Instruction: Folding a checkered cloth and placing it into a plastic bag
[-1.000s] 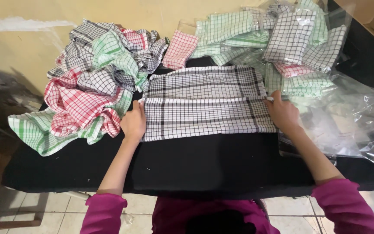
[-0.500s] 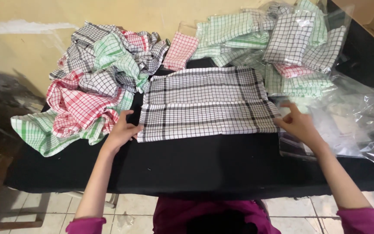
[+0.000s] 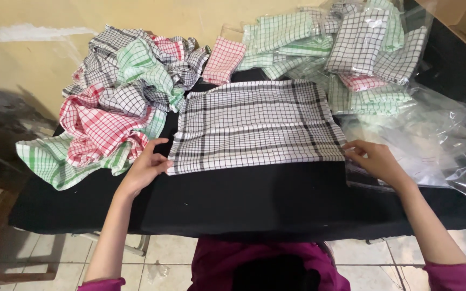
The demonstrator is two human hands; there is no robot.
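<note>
Two hands | left hand [image 3: 145, 168], right hand [image 3: 376, 161] apparently pinch black-checked cloth [image 3: 254, 126] corners

Both forearms extend forward and slightly outward from magenta sleeves at the lower frame edge. The left hand [image 3: 145, 168] lies palm-down, fingers [image 3: 155, 145] loosely curled, thumb pointing right. The right hand [image 3: 376, 160] lies palm-down, wrist straight, fingers [image 3: 353, 152] drawn together and pointing left. Neither hand is closed into a fist.
</note>
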